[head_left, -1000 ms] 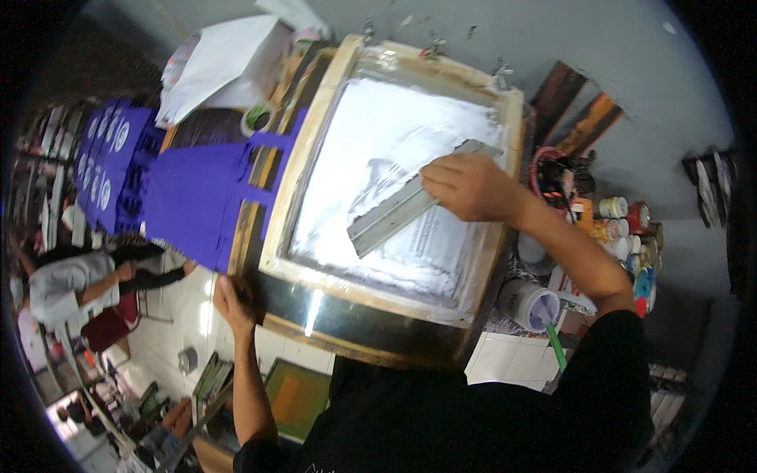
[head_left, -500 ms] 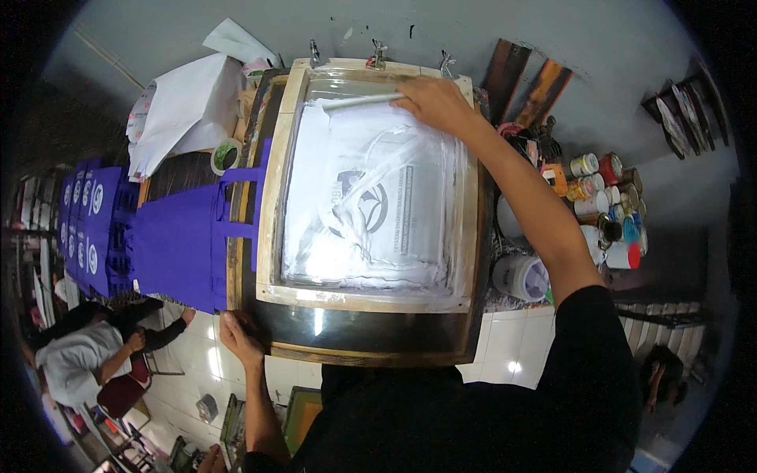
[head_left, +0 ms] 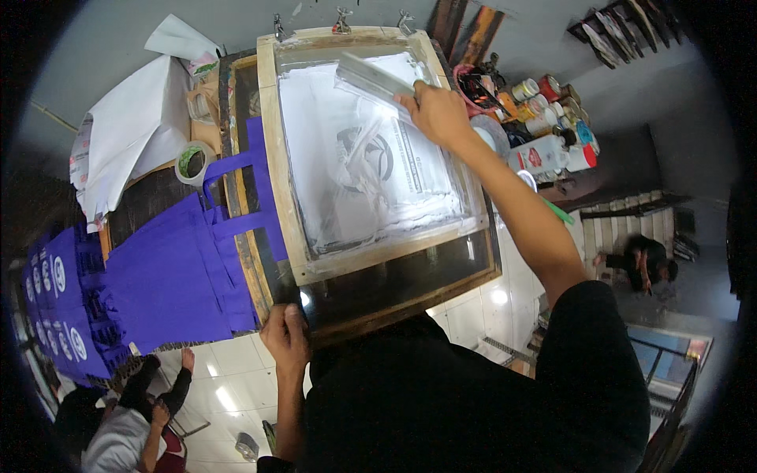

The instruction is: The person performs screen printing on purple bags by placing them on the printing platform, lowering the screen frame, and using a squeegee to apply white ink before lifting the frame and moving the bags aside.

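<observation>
A wooden-framed printing screen [head_left: 293, 173] lies over a dark wood-edged table [head_left: 371, 296]. White ink [head_left: 315, 197] is smeared across its mesh, thicker toward the near edge, with a round dark design in the middle. My right hand [head_left: 438, 114] is closed round the right end of a squeegee [head_left: 374, 83], which slants over the far part of the mesh. Whether its blade touches the mesh, I cannot tell. At the table's near left corner, my left hand [head_left: 285, 335] grips the edge. Part of a purple tote bag [head_left: 177, 268] with loop handles extends from the table's left side.
Several clips [head_left: 341, 21] stand along the screen's far edge. A tape roll [head_left: 194, 163] and white paper [head_left: 142, 118] lie left. More printed purple bags [head_left: 59, 303] hang further left, near a seated person [head_left: 126, 437]. Ink cans [head_left: 544, 118] and bottles crowd the right; another person [head_left: 643, 264] is beyond.
The squeegee has swung from nearly level to a steep slant, its left end pointing away. My right hand has come nearer along the screen's right side. The whole view has turned and shifted.
</observation>
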Demonstrator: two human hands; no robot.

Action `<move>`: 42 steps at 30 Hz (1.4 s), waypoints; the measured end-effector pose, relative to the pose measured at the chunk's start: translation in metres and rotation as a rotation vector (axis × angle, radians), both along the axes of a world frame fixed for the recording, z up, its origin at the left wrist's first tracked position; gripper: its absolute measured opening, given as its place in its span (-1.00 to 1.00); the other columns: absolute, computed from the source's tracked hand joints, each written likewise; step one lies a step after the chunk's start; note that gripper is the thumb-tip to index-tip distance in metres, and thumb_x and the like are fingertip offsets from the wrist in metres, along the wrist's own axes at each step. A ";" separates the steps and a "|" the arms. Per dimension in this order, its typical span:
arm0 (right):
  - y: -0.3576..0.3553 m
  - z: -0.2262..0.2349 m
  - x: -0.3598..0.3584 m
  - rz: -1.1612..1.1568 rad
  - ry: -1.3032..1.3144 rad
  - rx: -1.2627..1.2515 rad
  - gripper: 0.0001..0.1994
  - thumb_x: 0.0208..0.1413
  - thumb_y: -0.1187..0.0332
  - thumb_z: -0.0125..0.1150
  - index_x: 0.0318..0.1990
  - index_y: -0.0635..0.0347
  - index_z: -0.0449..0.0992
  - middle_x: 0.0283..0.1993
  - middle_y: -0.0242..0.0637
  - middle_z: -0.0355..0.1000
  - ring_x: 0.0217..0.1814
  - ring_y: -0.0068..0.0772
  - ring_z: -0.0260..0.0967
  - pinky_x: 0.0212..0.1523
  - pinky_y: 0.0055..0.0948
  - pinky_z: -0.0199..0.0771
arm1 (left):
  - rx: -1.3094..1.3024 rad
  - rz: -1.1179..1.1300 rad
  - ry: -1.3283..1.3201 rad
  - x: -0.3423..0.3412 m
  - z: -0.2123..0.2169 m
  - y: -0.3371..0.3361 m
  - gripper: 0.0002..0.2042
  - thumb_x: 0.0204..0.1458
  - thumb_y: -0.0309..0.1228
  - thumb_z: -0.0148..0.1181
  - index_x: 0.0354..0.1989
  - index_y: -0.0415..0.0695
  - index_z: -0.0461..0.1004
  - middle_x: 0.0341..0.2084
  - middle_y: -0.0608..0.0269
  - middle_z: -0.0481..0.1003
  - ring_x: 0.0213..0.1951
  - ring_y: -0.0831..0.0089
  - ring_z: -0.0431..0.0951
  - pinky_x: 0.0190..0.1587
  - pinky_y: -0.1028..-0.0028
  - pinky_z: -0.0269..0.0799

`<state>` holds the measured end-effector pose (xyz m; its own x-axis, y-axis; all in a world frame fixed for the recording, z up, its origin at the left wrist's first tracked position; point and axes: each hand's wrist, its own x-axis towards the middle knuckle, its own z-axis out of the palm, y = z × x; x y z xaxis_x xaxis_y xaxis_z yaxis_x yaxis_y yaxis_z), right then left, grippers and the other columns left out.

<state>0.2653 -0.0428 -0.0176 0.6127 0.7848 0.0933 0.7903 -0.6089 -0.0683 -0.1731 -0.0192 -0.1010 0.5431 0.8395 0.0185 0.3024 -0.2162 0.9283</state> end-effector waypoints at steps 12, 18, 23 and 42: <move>-0.079 0.001 -0.077 -0.476 0.099 0.019 -0.36 0.29 -0.14 0.12 -0.18 0.49 0.54 -0.31 0.35 0.52 -0.16 0.38 0.53 -0.10 0.11 0.50 | -0.321 -0.270 -0.122 -0.021 0.001 0.036 -0.68 0.37 -0.27 0.03 -0.39 -0.24 0.48 -0.70 0.25 0.40 -0.62 0.50 0.42 -0.52 0.41 0.34; -0.053 -0.005 -0.102 -0.571 0.037 0.050 -0.41 0.29 -0.10 0.12 -0.20 0.46 0.56 -0.26 0.37 0.53 -0.08 0.38 0.53 0.00 0.10 0.49 | -0.360 -0.330 -0.208 -0.019 -0.002 0.038 -0.71 0.37 -0.35 0.01 -0.41 -0.22 0.42 -0.70 0.22 0.39 -0.64 0.50 0.43 -0.53 0.42 0.34; -0.025 -0.006 -0.129 -0.618 0.038 0.053 -0.46 0.29 -0.03 0.14 -0.24 0.44 0.58 -0.22 0.36 0.54 -0.06 0.39 0.52 0.03 0.07 0.49 | -0.349 -0.287 -0.161 -0.017 0.002 0.042 -0.71 0.36 -0.39 0.02 -0.45 -0.21 0.35 -0.70 0.22 0.38 -0.63 0.54 0.42 -0.54 0.41 0.34; 0.013 0.076 -0.004 -0.112 0.592 0.444 -0.59 0.23 0.06 0.30 -0.09 0.30 0.65 -0.35 -0.18 0.58 -0.33 -0.45 0.46 -0.23 -0.35 0.44 | -0.319 -0.098 -0.138 -0.015 -0.006 0.027 -0.63 0.39 -0.27 0.00 -0.47 -0.23 0.43 -0.70 0.31 0.40 -0.64 0.60 0.37 -0.56 0.49 0.29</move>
<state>0.2617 -0.0297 0.0583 0.7330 0.6800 0.0167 0.4799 -0.4995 -0.7213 -0.1884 0.0082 -0.1065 0.6320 0.7587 -0.1576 0.1619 0.0696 0.9843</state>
